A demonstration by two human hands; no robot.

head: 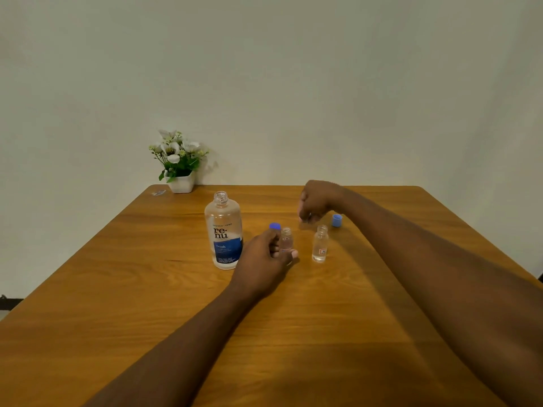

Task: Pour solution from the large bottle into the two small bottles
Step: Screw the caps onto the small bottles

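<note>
- Left hand [264, 257] pinches the first small bottle [286, 237], a clear cylinder; right hand [316, 201] hovers with fingers curled, and I cannot tell whether it holds anything.
- Second small bottle [320, 243], uncapped, stands at its 3 o'clock.
- Large bottle [224, 230], clear, blue-labelled and open, stands at 9 o'clock on the wood-grain counter [147, 289].

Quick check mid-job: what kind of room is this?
Probably a plain home or office room, not a lab: wooden table against a bare pale wall, small pot of white flowers at its far edge.

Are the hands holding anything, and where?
The left hand grips a small bottle round its lower body. Whether the curled right hand holds anything is unclear.
</note>
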